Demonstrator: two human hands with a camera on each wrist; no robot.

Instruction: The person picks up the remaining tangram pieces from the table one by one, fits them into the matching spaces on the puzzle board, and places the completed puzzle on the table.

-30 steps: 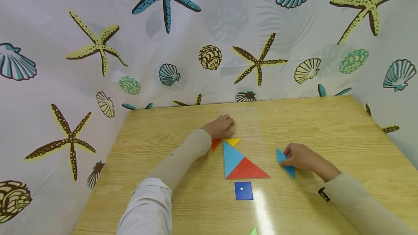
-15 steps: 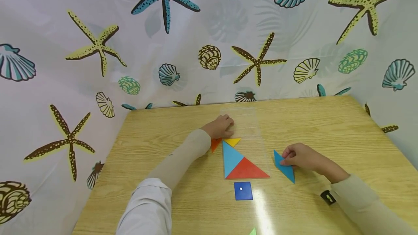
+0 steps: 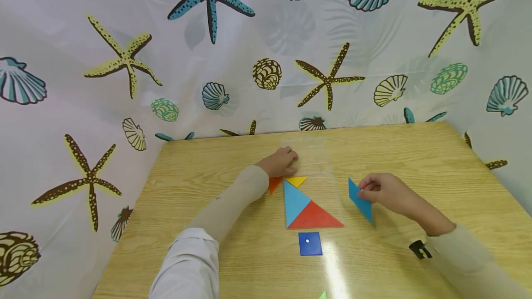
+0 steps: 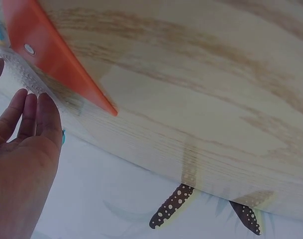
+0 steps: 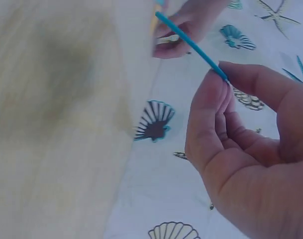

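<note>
My right hand [image 3: 386, 193] pinches a flat blue tangram piece [image 3: 360, 201] by its edge between thumb and fingers, tilted up above the table. Seen edge-on in the right wrist view, the blue piece [image 5: 191, 45] is a thin strip. My left hand [image 3: 279, 162] rests at the left side of a clear tray [image 3: 313, 153], fingers loosely bent, with its fingertips at the tray's edge in the left wrist view. An orange piece [image 4: 51, 55] with a small hole lies beside it. At the tray's near part are a yellow piece [image 3: 297, 181], a light blue triangle [image 3: 295, 203] and a red triangle [image 3: 316, 216].
A dark blue square [image 3: 310, 243] with a white spot lies in front of the tray. The tip of a green piece [image 3: 323, 295] shows at the bottom edge. A shell-patterned curtain [image 3: 249, 36] hangs behind the wooden table [image 3: 199, 160].
My right hand has lifted the blue piece off the table and turned it more upright, after first shifting its grip on it. The left hand has stayed in place.
</note>
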